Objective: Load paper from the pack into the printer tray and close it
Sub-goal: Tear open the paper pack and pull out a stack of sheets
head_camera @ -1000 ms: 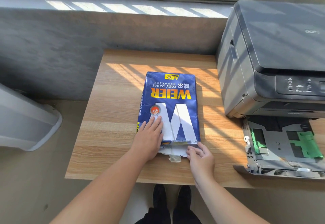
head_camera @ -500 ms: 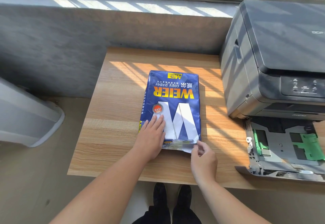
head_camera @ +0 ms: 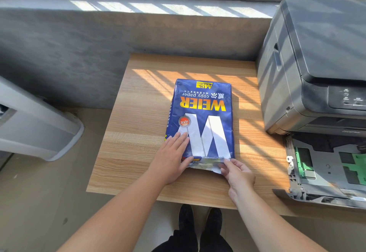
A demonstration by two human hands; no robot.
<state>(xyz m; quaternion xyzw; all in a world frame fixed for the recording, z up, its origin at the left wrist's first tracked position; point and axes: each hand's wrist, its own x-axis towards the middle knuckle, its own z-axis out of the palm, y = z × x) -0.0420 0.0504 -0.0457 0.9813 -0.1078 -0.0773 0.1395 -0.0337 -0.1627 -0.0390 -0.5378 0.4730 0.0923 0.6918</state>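
Blue wrapped pack of copy paper (head_camera: 202, 121): flat, mid wooden bench (head_camera: 138, 133). Left hand (head_camera: 171, 157) flat on near-left corner, grip open. Right hand (head_camera: 237, 174) pinches torn near wrapper flap. Grey printer tray (head_camera: 324, 172): pulled open, right.

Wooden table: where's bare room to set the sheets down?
Free: the wooden table left of the blue paper pack, the strip behind it, and the strip between the pack and the grey printer. Crowded: the pack's near end, where the left hand and right hand work.
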